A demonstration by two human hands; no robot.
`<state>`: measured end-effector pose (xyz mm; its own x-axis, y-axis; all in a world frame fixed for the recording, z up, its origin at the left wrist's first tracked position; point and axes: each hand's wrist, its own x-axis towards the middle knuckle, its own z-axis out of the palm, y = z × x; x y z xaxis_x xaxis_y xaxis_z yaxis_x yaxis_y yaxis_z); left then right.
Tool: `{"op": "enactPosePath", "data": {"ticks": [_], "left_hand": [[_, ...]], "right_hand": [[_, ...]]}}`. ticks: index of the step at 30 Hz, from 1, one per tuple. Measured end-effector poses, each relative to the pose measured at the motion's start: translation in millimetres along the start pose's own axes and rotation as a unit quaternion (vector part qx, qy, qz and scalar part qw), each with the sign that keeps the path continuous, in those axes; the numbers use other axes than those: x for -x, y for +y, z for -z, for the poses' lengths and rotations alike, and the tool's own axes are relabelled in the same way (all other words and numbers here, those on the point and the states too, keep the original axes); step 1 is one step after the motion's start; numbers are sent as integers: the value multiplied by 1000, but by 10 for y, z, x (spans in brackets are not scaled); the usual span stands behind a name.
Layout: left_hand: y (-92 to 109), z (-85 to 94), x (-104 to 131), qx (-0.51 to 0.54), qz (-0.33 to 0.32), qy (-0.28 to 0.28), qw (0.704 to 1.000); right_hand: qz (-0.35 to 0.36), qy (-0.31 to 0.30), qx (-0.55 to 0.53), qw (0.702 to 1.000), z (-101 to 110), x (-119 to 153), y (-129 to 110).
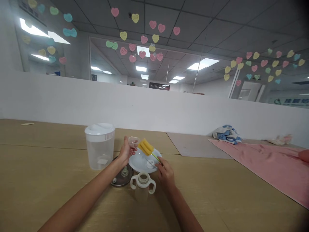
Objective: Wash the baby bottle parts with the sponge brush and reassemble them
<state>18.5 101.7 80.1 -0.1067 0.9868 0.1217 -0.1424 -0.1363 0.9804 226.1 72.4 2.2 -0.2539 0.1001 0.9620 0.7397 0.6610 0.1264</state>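
My left hand is closed around a small clear bottle cap, its open end turned to the right. In my right hand is the green handle of a sponge bottle brush; the yellow sponge head is beside the cap's mouth. Beneath both hands lies a white bowl with a white ring in it. A baby bottle with two white handles and no top stands nearest me. Left of it, a dark round tray carries a clear bottle teat and a small white piece.
A clear plastic bucket with a white lid stands left of the tray. A pink cloth covers the table's right side, with a crumpled blue-and-white cloth by the wall. Part of another person's hand shows at the right edge.
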Motion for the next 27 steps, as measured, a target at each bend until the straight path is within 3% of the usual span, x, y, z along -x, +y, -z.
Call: {"op": "enactPosePath", "data": {"ticks": [4, 6, 9, 11, 13, 16, 18, 22, 27], "left_hand": [[16, 59, 126, -29, -15, 8, 999], [-5, 60, 217, -112, -57, -29, 992], [-3, 75, 349, -223, -158, -108, 956], [13, 124, 403, -259, -232, -87, 934], [7, 217, 410, -261, -273, -16, 926], [-70, 429, 346, -273, -271, 96, 918], [-148, 587, 289, -334, -251, 114, 902], [-269, 786, 227, -475, -188, 20, 859], [-278, 777, 191, -513, -164, -30, 842]], "right_hand": [[45, -35, -16, 998, 27, -70, -58], [51, -33, -35, 998, 30, -73, -78], [41, -17, -50, 998, 37, -58, -89], [27, -25, -49, 998, 47, -57, -91], [-1, -38, -32, 999, 54, -66, -91], [-43, -20, 13, 999, 46, -70, -73], [-59, -1, 37, 998, 30, -52, -47], [-85, -18, 65, 994, -6, 17, 2], [-95, -37, 73, 992, -33, 83, 20]]}}
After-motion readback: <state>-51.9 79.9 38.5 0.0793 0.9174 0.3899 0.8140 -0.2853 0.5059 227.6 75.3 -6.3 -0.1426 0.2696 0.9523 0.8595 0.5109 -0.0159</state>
